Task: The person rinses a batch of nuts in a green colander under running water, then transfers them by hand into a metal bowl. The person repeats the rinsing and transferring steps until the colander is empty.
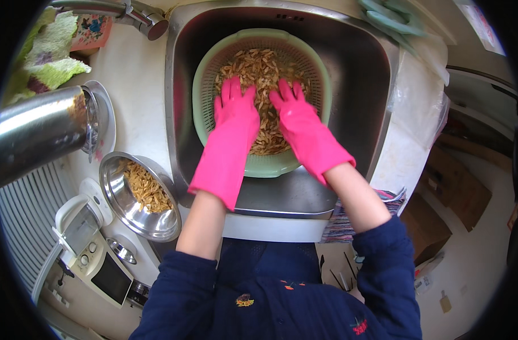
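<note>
Both my hands wear pink rubber gloves. My left hand (237, 108) reaches into the left side of a pale green plastic strainer basket (265, 166), fingertips among many small, light brown, flat pieces (263, 63) that look wet. My right hand (293, 106) lies over the same pieces further right, its fingers spread. Neither hand is seen gripping anything. The basket, which seems to sit in a solid green basin, stands in a stainless steel sink (284, 193). On the counter left of the sink, a steel bowl (161, 223) holds more of the brown pieces (146, 187).
A faucet (150, 25) reaches over the sink's upper left corner. Left of it are cloths (55, 55) and a large metal cylinder (42, 131) beside a plate. Clear plastic bags (416, 97) lie right of the sink. A striped cloth (341, 223) hangs at the front edge.
</note>
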Motion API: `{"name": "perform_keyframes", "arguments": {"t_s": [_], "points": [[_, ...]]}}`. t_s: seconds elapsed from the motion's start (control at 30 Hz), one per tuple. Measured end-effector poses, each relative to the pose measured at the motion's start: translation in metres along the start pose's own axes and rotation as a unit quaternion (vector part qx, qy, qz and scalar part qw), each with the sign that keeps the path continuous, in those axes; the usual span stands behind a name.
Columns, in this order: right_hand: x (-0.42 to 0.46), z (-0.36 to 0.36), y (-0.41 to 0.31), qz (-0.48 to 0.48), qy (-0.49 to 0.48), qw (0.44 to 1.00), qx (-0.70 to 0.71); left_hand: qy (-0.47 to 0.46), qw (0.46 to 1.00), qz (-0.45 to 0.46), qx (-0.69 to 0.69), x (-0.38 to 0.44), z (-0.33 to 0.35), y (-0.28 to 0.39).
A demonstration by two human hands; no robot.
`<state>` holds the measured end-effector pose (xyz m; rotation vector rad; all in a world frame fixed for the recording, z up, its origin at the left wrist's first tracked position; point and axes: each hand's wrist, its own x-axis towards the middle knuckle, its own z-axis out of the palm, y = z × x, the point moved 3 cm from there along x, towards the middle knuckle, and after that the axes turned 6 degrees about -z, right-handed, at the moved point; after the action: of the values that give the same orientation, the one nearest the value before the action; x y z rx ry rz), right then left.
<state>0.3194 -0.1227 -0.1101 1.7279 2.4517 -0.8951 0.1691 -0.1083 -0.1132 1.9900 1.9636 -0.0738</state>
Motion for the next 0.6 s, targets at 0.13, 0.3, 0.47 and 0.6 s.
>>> {"name": "perform_keyframes", "arguments": {"t_s": [0.13,0.3,0.47,0.6], "points": [[-0.040,0.029,-0.036,-0.007,-0.038,0.998,0.042,-0.144,0.987,-0.036,-0.053,-0.057,-0.005,-0.004],[-0.047,-0.005,-0.048,0.002,0.007,0.999,0.053,-0.074,0.985,-0.035,-0.151,-0.071,-0.024,-0.010],[0.019,-0.017,0.009,0.012,0.214,0.977,-0.010,0.090,0.987,0.011,-0.131,-0.002,-0.013,-0.018],[0.030,0.012,0.014,0.006,0.186,0.982,-0.003,0.000,0.996,-0.076,-0.046,0.009,0.008,-0.021]]}}
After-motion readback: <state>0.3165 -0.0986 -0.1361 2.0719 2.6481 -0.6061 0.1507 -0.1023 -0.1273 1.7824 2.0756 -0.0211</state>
